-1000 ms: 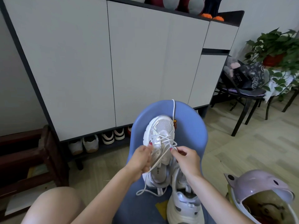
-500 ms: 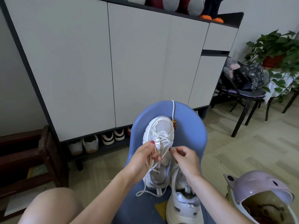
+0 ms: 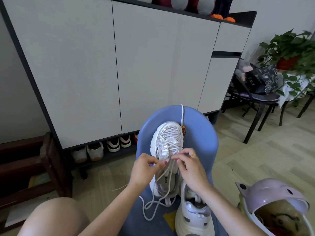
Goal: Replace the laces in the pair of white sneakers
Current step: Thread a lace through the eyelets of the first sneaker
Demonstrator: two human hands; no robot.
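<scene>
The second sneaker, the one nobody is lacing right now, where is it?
In the head view the second sneaker stands on the blue chair, bottom centre-right, under the right wrist, just nearer than the sneaker being laced and left of the pink helmet.

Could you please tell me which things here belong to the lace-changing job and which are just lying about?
In the job:
laced sneaker
second sneaker
lace, pinched by left hand and right hand
spare lace
blue chair

Lying about:
pink helmet
shoes under cabinet
potted plant
black bag
</scene>
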